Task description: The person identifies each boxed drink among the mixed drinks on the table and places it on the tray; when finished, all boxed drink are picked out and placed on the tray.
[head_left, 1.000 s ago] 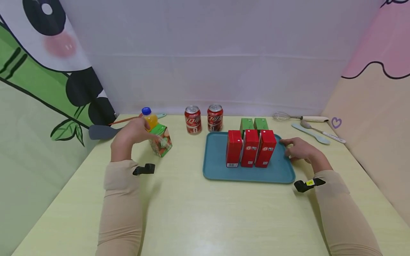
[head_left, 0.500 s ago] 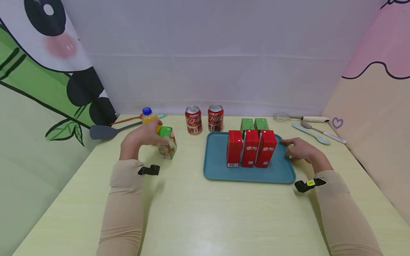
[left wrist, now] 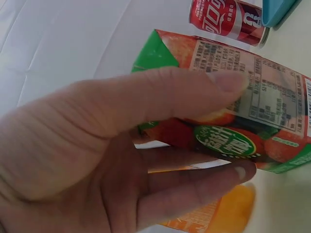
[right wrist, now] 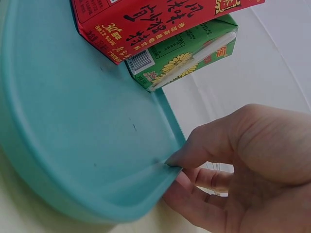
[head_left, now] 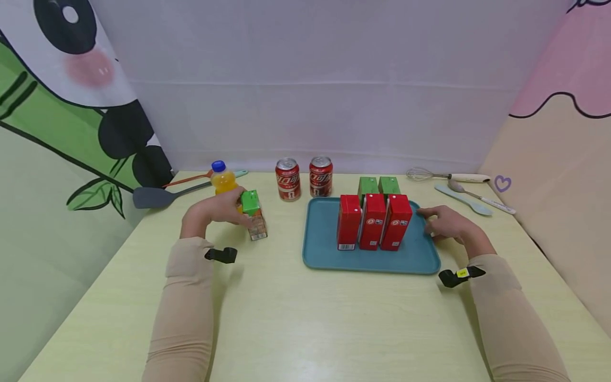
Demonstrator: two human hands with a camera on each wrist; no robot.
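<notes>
My left hand (head_left: 217,209) grips a juice carton (head_left: 258,225) with a green top, left of the tray. In the left wrist view the thumb lies across the printed side of the carton (left wrist: 272,92), with other fingers along its opposite side. An orange juice bottle (head_left: 223,179) with a blue cap stands just behind this hand. On the right, my right hand (head_left: 448,222) pinches the rim of a blue tray (head_left: 324,259), thumb on top and fingers beneath. Three red cartons (head_left: 372,223) stand upright in a row on the tray, with two green cartons (head_left: 368,184) behind them.
Two red cola cans (head_left: 288,180) stand at the back, between bottle and tray. A grey spatula (head_left: 155,197) and other utensils lie at the back left. At the back right are a whisk (head_left: 422,174), a pale blue spreader (head_left: 463,199) and a spoon (head_left: 482,197).
My left hand has moved right with the juice carton, which has turned to show another side. More of the orange bottle now shows. The right hand and tray have stayed put.
</notes>
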